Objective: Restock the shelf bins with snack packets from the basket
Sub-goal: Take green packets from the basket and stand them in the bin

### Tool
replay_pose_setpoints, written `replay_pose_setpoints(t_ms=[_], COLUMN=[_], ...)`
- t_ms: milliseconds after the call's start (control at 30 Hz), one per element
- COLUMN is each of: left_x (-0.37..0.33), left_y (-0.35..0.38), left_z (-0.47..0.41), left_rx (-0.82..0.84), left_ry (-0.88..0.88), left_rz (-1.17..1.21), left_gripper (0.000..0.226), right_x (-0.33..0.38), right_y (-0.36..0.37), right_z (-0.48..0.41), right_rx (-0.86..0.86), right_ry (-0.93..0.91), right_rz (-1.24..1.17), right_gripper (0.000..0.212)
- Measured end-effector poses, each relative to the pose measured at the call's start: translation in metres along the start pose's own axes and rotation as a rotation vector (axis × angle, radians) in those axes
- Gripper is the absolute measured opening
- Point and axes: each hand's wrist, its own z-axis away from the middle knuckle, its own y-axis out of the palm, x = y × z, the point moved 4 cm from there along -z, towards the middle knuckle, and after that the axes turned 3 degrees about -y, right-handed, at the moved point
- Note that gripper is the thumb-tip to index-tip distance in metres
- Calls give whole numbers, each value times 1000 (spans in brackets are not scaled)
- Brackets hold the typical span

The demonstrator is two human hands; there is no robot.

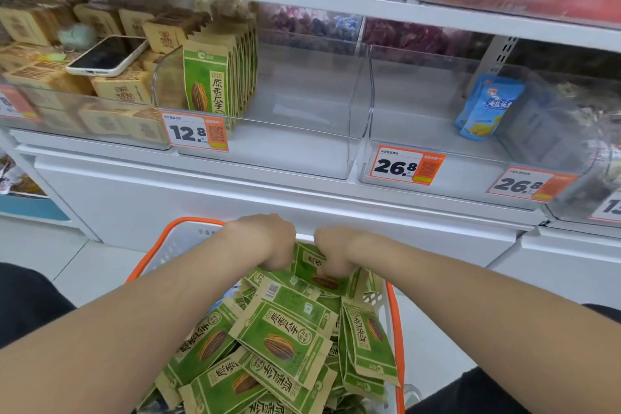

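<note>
Clutching green snack packets (307, 261) in basket (188, 222): left hand (268, 242), right hand (336, 252), grips curled tight.

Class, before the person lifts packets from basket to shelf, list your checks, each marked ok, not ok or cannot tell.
1. Room in the clear bin beside its standing row: ok, mostly bare.
2. Stock of green packets in the basket: ok, heaped.
3. The right hand grips packets: ok.
4. The left hand and its grip: cannot tell, fingers hidden.
5. Basket packets match the row: ok, same green design.
6. The phone outside that bin: ok, lying on neighbouring boxes.
</note>
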Motion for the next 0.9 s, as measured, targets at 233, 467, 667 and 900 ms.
replay_pose_setpoints(t_ms=[233,467,667,900], left_x=[35,62,86,114], left_y=[-22,-51,-77,-104], left_z=[29,59,73,85], left_rx=[142,-37,-566,-974], left_ry=[-216,-229,-167,-130], left_rz=[353,1017,1093,924], left_gripper=[47,83,51,27], right_x=[24,53,68,70], right_y=[-59,-76,-121,-182], right_z=[20,40,50,44], right_rx=[-365,-968,-1239,-1260], right_ry=[-76,-131,-217,-345], right_rz=[-457,-644,-771,-698], right_gripper=[56,24,17,26])
